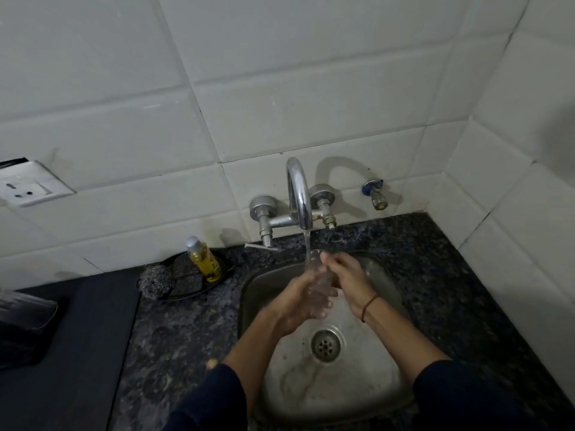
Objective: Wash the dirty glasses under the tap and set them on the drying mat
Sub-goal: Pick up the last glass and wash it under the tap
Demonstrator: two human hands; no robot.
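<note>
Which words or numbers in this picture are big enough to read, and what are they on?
Bottle of yellow liquid: its label has some print, too small and blurred to read.
Wall socket, tap and glass: no words or numbers show.

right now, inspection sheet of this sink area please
surface: dark speckled counter with a steel sink set in it; drain uncovered.
job's things: clear glass held under the running tap; dark mat at left, with a clear item on it, too dim to identify.
clutter: yellow-liquid bottle, steel scrubber and dark pad on a black dish left of the sink.
grips: left hand wraps the glass low down; right hand holds it nearer the rim.
cables: nothing seen.
surroundings: white tiled wall, wall socket at left, small valve right of the tap.
</note>
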